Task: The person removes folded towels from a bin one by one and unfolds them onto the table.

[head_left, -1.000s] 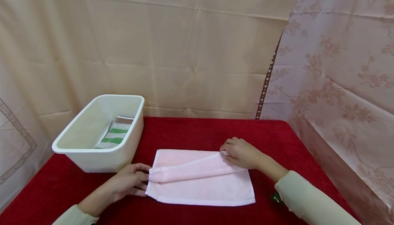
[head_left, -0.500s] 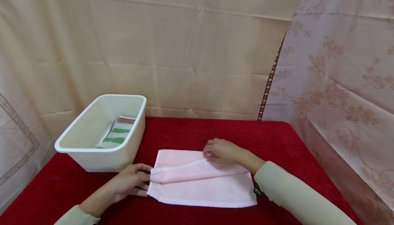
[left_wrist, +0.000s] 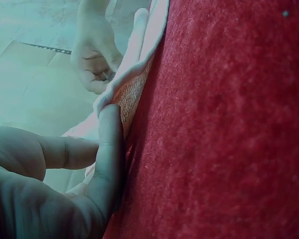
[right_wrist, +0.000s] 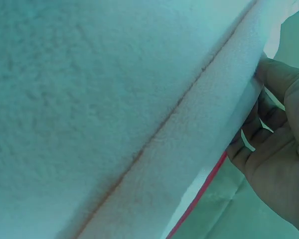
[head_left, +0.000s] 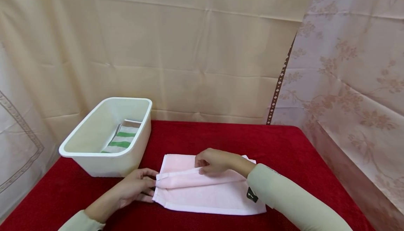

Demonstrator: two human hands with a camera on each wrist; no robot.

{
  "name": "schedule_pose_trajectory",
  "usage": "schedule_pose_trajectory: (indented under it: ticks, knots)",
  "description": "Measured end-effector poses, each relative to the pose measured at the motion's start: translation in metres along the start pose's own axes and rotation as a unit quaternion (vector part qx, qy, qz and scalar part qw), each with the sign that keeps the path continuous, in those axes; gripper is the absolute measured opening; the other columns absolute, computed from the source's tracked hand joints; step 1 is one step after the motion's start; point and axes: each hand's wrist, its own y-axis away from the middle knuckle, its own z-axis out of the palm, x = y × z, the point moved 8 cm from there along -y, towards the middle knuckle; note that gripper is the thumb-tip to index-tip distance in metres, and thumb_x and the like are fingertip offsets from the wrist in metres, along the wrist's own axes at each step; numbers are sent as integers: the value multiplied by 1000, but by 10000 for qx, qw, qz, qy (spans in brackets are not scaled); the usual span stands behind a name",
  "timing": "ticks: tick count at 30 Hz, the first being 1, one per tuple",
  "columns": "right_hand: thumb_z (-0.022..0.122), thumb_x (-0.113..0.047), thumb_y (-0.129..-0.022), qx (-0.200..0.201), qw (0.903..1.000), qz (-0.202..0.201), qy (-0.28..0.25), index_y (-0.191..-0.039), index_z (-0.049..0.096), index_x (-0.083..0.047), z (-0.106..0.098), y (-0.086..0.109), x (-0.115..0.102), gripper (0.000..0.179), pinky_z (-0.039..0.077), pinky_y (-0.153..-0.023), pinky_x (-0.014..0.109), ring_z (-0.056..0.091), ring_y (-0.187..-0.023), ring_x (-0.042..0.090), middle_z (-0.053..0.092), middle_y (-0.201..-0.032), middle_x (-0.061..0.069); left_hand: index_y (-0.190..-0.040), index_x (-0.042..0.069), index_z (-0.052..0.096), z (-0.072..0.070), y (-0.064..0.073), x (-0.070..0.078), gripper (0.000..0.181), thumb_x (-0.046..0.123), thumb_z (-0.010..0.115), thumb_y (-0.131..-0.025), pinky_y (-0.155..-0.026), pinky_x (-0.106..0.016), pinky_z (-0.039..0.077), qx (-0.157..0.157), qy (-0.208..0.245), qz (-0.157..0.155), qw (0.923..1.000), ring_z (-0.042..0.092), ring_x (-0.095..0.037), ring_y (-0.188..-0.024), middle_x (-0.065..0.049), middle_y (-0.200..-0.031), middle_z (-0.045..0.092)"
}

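A pale pink towel (head_left: pixel 208 201) with white edges lies on the table, a strip of it folded over across its middle. My left hand (head_left: pixel 135 187) is at the towel's left end, thumb and finger pinching the folded edge (left_wrist: pixel 129 94). Along the far side of the fold, left of its middle, my right hand (head_left: pixel 217 160) pinches the white border. The right wrist view shows the right thumb on the towel edge (right_wrist: pixel 229 94) with the other fingers curled behind it. My right forearm hides part of the towel's right end.
A white plastic basin (head_left: pixel 105 164) stands left of the towel, close to my left hand. Inside it lies a green, white and brown striped cloth (head_left: pixel 123 138). Red cloth (head_left: pixel 221 136) covers the table; a beige curtain (head_left: pixel 176 48) hangs behind.
My right hand has moved left along the fold's far edge, from near the towel's right end to left of its middle. The left hand keeps its place at the left end.
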Motion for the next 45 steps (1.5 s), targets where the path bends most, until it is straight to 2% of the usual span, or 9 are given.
schedule_pose_trajectory:
  ticks: [6,12,18,21,27,31,35,40,45]
  knots:
    - [71,-12,-97,91,10000,-13,33,-96,67,-16,-10,-2,3,6,44,-67,19,47,-70,3,53,-74,-10,-131,-9,45,-1,2,1,38,4,58,-97,-66,-38,62,30,-42,9,10000,67,-21,-72,-14,-92,67]
    - [71,-11,-97,466,9986,259,44,-94,66,-14,-29,-7,24,7,47,-68,22,50,-70,5,55,-75,-8,-132,-9,46,-2,4,1,42,4,62,-95,-66,-37,62,106,-76,-57,9999,68,-21,-72,-12,-91,67]
    - [71,-13,-97,850,9913,987,-171,-101,66,-15,-46,-10,53,6,51,-75,26,56,-79,11,62,-85,-6,-133,-9,45,-2,4,2,44,4,62,-95,-67,-37,62,61,-55,-15,10000,69,-21,-72,-11,-91,68]
    - [70,-17,-98,776,9867,1367,-412,-105,68,-17,-43,-8,67,7,53,-81,28,58,-87,13,64,-92,-7,-133,-10,44,0,4,2,44,4,62,-95,-67,-37,62,31,-41,1,10000,69,-21,-72,-11,-90,68]
    - [58,-26,-104,434,9795,1682,-1025,-119,72,-14,-38,13,84,24,51,-97,39,60,-103,15,68,-111,-4,-133,-9,44,2,2,1,44,4,62,-95,-66,-38,62,9,-64,-18,10000,69,-21,-72,-11,-91,68]
    - [52,-28,-105,127,9620,1994,-1863,-115,73,-11,-37,36,95,29,52,-89,37,59,-96,16,66,-102,-1,-133,-9,44,1,2,2,43,4,62,-96,-66,-38,62,42,-85,-17,10000,69,-21,-72,-12,-91,67]
    - [52,-15,-100,-85,9460,1835,-2672,-100,70,-7,-34,52,98,20,52,-75,33,58,-82,17,63,-89,3,-133,-10,44,0,2,2,43,4,62,-95,-65,-37,62,22,-89,-12,10000,68,-21,-71,-11,-89,68]
    - [60,-5,-91,-173,9461,1392,-2919,-99,67,-5,-33,57,93,11,46,-70,28,53,-79,15,61,-87,0,-133,-10,45,0,2,4,43,4,62,-95,-65,-37,62,-16,-68,5,10000,69,-20,-71,-10,-89,68]
    - [65,-6,-90,-257,9412,1376,-3074,-93,63,-4,-29,59,92,4,41,-65,27,48,-73,15,56,-80,-2,-133,-11,44,1,2,3,44,4,62,-95,-65,-37,62,-22,-92,23,10000,69,-20,-71,-11,-91,68]
